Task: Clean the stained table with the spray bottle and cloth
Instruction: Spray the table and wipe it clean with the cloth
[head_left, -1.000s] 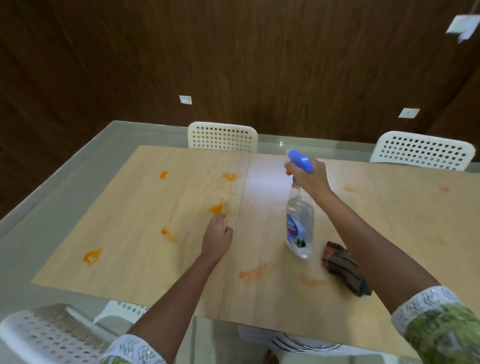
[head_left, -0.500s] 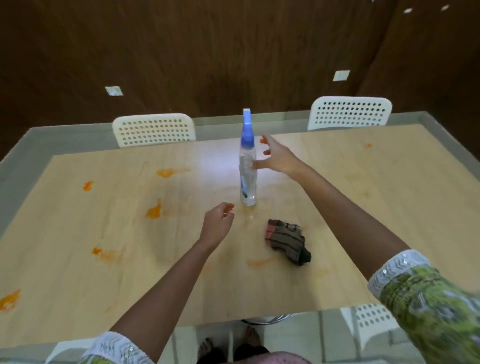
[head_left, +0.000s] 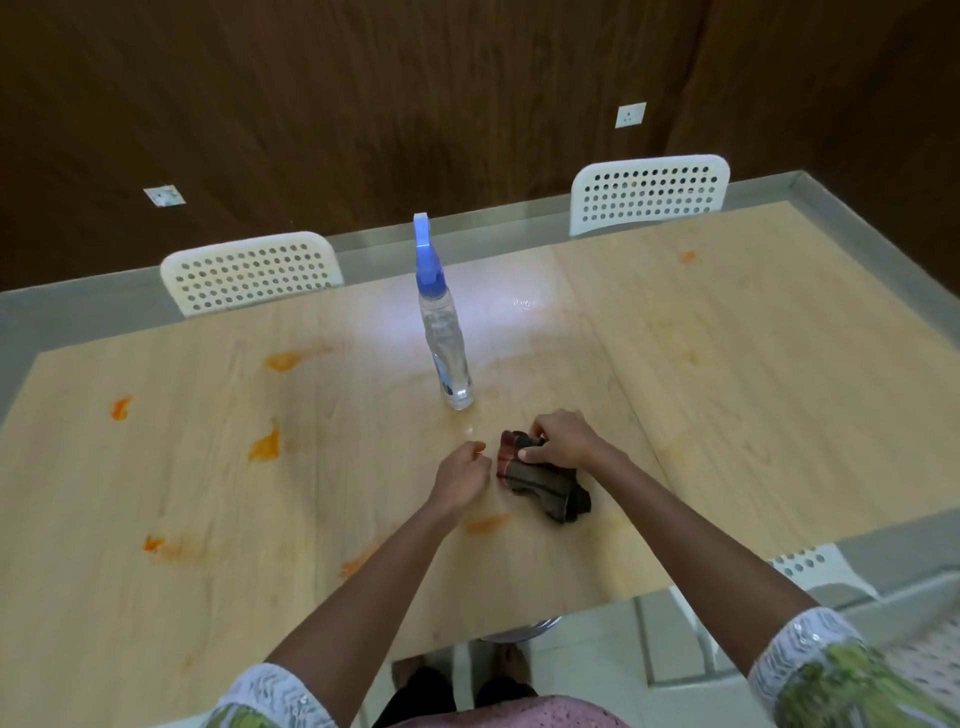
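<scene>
A clear spray bottle (head_left: 447, 343) with a blue nozzle stands upright in the middle of the light wooden table (head_left: 727, 395). Just in front of it lies a dark crumpled cloth (head_left: 550, 491). My right hand (head_left: 563, 439) grips the cloth's far left end, fingers and thumb curled round it. My left hand (head_left: 465, 475) hovers right beside the cloth with loosely curled fingers and holds nothing. Several orange stains mark the table, such as one stain (head_left: 266, 444) to the left and another stain (head_left: 485, 522) near my left wrist.
Two white perforated chairs (head_left: 249, 273) (head_left: 649, 192) stand behind the table's far edge. Another white chair (head_left: 810, 566) shows at the near right below the table. A dark wooden wall rises behind. My feet (head_left: 457, 670) show under the table's near edge.
My right hand has let go of the spray bottle, come back and taken hold of the cloth. My left hand has shifted right toward the cloth. The view has tilted down.
</scene>
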